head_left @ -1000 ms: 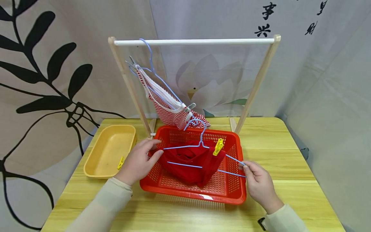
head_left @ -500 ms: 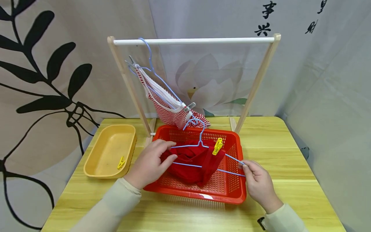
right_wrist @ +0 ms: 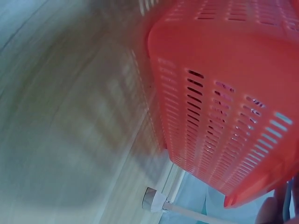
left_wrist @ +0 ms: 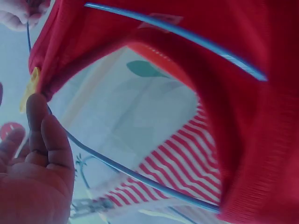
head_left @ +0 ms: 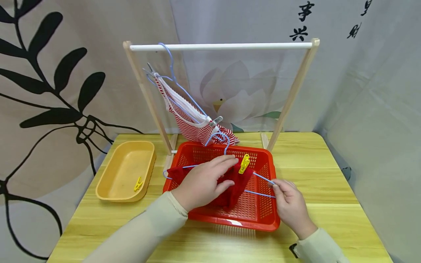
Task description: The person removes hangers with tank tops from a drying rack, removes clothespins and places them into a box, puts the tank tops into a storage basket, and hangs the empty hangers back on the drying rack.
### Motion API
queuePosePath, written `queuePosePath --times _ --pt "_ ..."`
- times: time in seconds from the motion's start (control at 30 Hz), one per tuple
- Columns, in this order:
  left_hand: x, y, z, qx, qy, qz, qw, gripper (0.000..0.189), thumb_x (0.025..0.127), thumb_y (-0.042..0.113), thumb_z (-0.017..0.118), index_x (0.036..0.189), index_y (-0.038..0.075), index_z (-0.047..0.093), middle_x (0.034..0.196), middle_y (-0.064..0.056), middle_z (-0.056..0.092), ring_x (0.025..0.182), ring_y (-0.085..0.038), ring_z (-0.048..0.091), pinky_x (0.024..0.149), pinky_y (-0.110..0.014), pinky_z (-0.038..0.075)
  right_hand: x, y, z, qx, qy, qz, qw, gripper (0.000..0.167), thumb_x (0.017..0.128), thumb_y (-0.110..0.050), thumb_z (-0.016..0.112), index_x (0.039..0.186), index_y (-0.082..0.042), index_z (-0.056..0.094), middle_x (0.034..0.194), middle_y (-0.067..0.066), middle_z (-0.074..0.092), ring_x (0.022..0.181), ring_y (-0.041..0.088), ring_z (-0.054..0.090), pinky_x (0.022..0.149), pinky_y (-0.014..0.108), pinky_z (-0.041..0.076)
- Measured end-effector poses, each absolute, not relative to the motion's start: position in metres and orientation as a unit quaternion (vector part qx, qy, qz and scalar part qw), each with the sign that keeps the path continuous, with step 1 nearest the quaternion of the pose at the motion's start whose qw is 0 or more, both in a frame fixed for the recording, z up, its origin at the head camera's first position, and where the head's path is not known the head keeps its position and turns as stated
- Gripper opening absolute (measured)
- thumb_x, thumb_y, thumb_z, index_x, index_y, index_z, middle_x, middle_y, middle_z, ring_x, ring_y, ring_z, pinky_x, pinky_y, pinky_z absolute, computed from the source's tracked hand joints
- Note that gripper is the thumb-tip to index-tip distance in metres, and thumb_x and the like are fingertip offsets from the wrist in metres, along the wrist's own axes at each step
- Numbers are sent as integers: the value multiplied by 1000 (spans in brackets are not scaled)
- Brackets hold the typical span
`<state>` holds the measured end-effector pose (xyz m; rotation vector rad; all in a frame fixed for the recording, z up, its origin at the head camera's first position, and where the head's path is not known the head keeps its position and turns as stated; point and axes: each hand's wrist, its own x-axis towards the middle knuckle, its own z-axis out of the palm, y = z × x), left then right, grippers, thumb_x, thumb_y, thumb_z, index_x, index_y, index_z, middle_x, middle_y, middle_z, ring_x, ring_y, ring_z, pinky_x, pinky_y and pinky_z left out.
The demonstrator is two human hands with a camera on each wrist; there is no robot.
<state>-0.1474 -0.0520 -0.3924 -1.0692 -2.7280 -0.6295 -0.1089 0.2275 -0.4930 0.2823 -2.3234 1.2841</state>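
Note:
My right hand (head_left: pixel 291 206) pinches the right end of a light-blue wire hanger (head_left: pixel 263 178) over the red basket. A red garment (head_left: pixel 236 195) hangs on the hanger, and a yellow clothespin (head_left: pixel 244 164) clips its right strap to the upper wire. Across the garment's middle reaches my left hand (head_left: pixel 205 180), fingers extended toward the clothespin and hiding part of the cloth and wire. In the left wrist view, the left fingertips (left_wrist: pixel 37 105) lie right by the clothespin (left_wrist: pixel 31 88) and hold nothing visible. The garment's left strap sits near the hanger's left end.
The red basket (head_left: pixel 230 222) stands beneath the hanger. Left of it is a yellow tray (head_left: pixel 123 160) holding another yellow clothespin (head_left: pixel 138 184). Behind, a rack with a white rod (head_left: pixel 230 46) carries a red-and-white striped garment (head_left: pixel 194 128) on a blue hanger.
My left hand has moved right, from the garment's left end across its middle toward the clothespin, letting go of the left strap. The right hand keeps its grip, shifting slightly.

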Motion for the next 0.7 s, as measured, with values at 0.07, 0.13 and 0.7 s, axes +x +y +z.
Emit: queuePosePath --times 0.07,0.13,0.7 --pt "-149 -45 -390 -347 -916 -191 58 68 99 34 75 159 19 47 162 0 50 141 -17 58 107 -40 56 -110 227 -493 107 -847 464 236 20 99 9 61 104 0 77 99 8 77 100 -1 57 89 11 42" --pt "-151 -37 -389 -339 -923 -175 41 73 100 35 73 163 21 40 167 0 44 140 -18 59 103 -42 58 -111 226 -493 108 -847 462 238 20 99 10 61 104 0 77 98 8 76 100 0 57 89 12 42" --pt "-162 -12 -388 -298 -928 -220 -24 64 104 36 66 162 23 41 151 0 60 136 -16 61 111 -39 53 -115 222 -497 102 -850 467 219 19 101 7 60 107 2 77 101 12 77 99 2 58 87 11 43"
